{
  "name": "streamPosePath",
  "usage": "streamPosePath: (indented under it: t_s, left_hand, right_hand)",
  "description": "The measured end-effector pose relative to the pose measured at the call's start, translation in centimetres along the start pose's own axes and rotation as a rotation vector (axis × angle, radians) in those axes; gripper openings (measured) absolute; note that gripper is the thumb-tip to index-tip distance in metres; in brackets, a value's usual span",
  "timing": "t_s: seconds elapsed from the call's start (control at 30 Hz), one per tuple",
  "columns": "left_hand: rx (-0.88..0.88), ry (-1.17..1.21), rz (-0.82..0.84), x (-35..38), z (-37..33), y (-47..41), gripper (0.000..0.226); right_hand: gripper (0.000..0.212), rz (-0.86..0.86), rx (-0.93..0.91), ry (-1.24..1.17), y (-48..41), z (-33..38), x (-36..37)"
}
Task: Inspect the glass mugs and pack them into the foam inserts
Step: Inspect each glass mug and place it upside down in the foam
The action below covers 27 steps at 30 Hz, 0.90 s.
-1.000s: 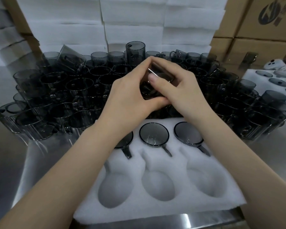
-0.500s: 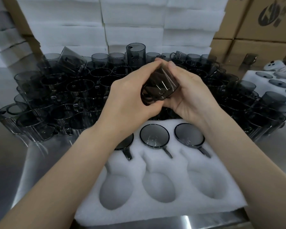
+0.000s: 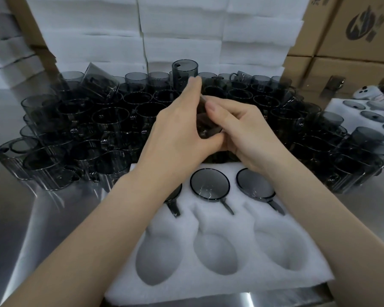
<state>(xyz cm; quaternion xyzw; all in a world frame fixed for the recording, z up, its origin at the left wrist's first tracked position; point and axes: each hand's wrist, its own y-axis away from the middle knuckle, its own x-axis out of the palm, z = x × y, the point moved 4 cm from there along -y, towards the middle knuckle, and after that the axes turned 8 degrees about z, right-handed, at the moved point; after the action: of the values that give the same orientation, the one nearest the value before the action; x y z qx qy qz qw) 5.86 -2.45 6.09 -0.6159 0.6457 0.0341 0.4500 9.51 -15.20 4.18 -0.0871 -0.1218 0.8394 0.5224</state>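
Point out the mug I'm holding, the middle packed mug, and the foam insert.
held mug (image 3: 206, 129): head view, dark glass wall.
middle packed mug (image 3: 210, 185): head view, inside its round rim.
foam insert (image 3: 315, 267): head view, bare near right corner.

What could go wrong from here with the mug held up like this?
1. The held mug is gripped by the left hand and right hand above the packed mugs and loose mugs; a slip could chip several.
2. A tilted mug perches on the pile at back left and might slide if bumped.
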Motion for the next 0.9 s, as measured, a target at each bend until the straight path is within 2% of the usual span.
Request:
streamPosePath:
  t_s: [0.1, 0.27, 0.33, 0.4, 0.47, 0.53, 0.63, 0.7, 0.8, 0.83, 0.9]
  left_hand:
    - [0.007, 0.012, 0.009, 0.1, 0.0, 0.1, 0.082]
    - [0.165, -0.008, 0.037, 0.0, -1.3, 0.6, 0.080]
    - [0.271, -0.035, 0.036, 0.0, -1.9, 0.9, 0.078]
    - [0.344, -0.040, 0.034, -0.1, -2.0, 0.9, 0.077]
    - [0.322, 0.005, 0.034, -0.3, -2.0, 0.8, 0.080]
    - [0.279, 0.023, 0.040, -0.3, -2.0, 0.9, 0.085]
    - [0.150, 0.014, 0.060, -0.2, -1.5, 0.7, 0.093]
    - [0.046, 0.013, 0.060, -0.4, -0.9, 0.5, 0.098]
    - [0.006, 0.030, 0.041, -0.7, -0.6, 0.4, 0.097]
    - [0.014, 0.061, 0.032, -0.8, -0.6, 0.5, 0.094]
    - [0.059, 0.116, 0.025, -0.8, -0.8, 0.6, 0.084]
  right_hand:
    - [0.026, -0.040, 0.022, -0.012, 0.0, 0.2, 0.0]
    - [0.028, -0.076, 0.094, -0.242, -0.3, 0.1, -0.5]
    - [0.030, 0.025, 0.187, -0.347, -0.3, -0.2, -0.3]
    - [0.036, 0.220, 0.293, -0.508, -0.2, -0.4, 0.5]
    - [0.044, 0.357, 0.323, -0.637, 0.0, -0.2, 0.8]
    - [0.045, 0.393, 0.287, -0.642, 0.0, 0.1, 0.8]
    - [0.040, 0.298, 0.175, -0.582, 0.0, 0.4, 0.4]
    - [0.050, 0.196, 0.108, -0.545, 0.0, 0.6, 0.0]
    - [0.066, 0.064, 0.039, -0.461, -0.1, 0.9, -0.2]
    - [0.063, 0.052, 0.025, -0.444, -0.1, 1.1, -0.3]
    - [0.042, 0.049, 0.026, -0.421, 0.0, 1.2, -0.4]
